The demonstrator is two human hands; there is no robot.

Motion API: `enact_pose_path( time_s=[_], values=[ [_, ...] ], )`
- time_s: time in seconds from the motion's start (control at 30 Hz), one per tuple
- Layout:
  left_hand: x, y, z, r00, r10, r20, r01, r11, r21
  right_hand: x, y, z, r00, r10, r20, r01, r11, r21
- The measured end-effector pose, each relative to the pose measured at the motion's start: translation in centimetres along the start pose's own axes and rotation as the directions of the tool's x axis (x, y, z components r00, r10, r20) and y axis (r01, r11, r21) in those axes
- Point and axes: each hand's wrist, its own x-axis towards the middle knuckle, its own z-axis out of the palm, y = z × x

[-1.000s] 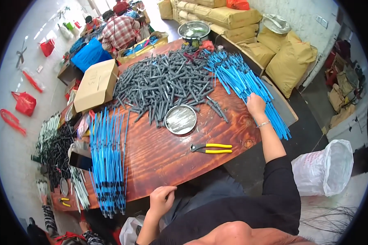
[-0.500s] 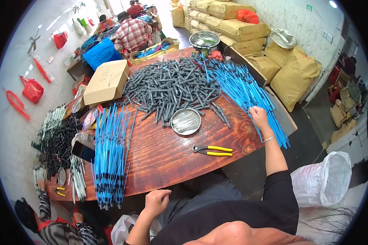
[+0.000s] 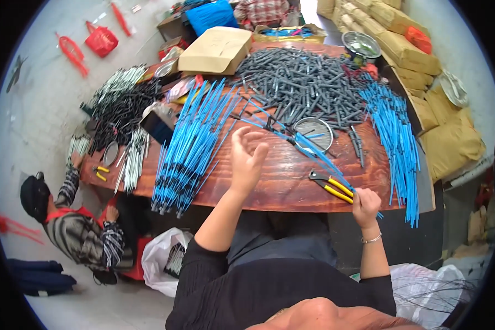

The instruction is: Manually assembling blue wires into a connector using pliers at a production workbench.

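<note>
My right hand (image 3: 366, 207), at the table's front edge, is closed on the near end of a few thin blue rods (image 3: 327, 165) with black fittings. The rods slant up to the left over the table. My left hand (image 3: 247, 157) is raised below their far ends, fingers spread and holding nothing; I cannot tell whether it touches them. Beneath the rods are a round metal dish (image 3: 323, 125) and pliers with yellow handles (image 3: 341, 187). A bundle of blue rods (image 3: 187, 148) lies left of my left hand, and a loose pile of blue rods (image 3: 393, 143) lies at the right.
A heap of dark grey tubular parts (image 3: 302, 82) covers the back of the wooden table (image 3: 236, 192). Behind the bundle stands a cardboard box (image 3: 214, 50). A person (image 3: 82, 236) works at the left end. Brown sacks (image 3: 451, 137) are stacked at right.
My right hand has come back from the right-hand pile with several blue rods. My left hand has risen over the table and its fingers have spread. The view has shifted left.
</note>
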Motion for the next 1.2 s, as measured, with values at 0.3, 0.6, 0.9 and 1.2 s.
enact_pose_path(
  time_s=[0.3,0.6,0.9,1.2],
  values=[
    [0.9,-1.5,-2.1,0.984,-0.160,0.072,0.164,0.985,-0.052,-2.7,-2.6,3.2,0.996,-0.085,-0.010,0.085,0.996,-0.039],
    [2.3,-3.1,-1.2,0.933,-0.314,0.176,0.338,0.932,-0.132,-3.8,-1.8,4.9,0.996,0.074,0.039,-0.075,0.996,0.041],
    [0.1,-4.9,3.0,0.977,-0.129,0.172,0.204,0.806,-0.556,0.8,4.9,1.2,0.942,0.027,0.335,-0.172,0.895,0.411],
    [-1.9,1.2,3.9,0.723,-0.066,0.688,0.584,0.590,-0.557,10.7,29.4,-0.7,0.884,0.450,-0.127,-0.457,0.775,-0.437]
  ],
)
